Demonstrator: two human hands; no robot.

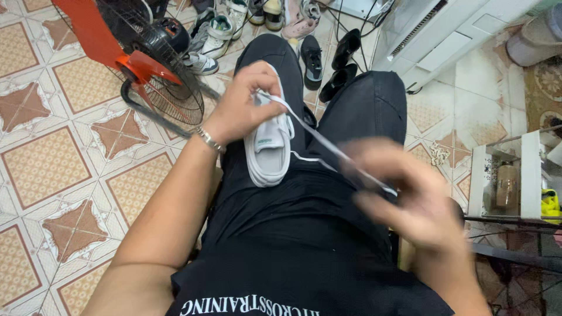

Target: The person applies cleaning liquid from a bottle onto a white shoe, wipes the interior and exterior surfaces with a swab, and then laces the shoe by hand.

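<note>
A white sneaker (269,146) lies sole-side toward the camera on the lap of a seated person in black trousers (351,111), its heel end nearest the camera. The left hand (249,102) is clamped over the upper part of the sneaker, fingers curled around it and pinching one end of a white shoelace (319,137); a metal bracelet (209,140) circles that wrist. The shoelace runs taut from the sneaker, slanting down across the right thigh, to the right hand (410,196), which is blurred and pinches the lace's far end between thumb and fingers. Left of the sneaker, a floor fan (146,58) with an orange frame and black wire guard stands on patterned brown-and-white tiles (52,164). Beyond the sneaker, past the knees, a jumble of other shoes (257,23) lies on the tiles, including a black pair (342,61). To the right of the sneaker, beyond the right thigh, sits a white appliance (445,41), and nearer the camera a white shelf (509,175).
</note>
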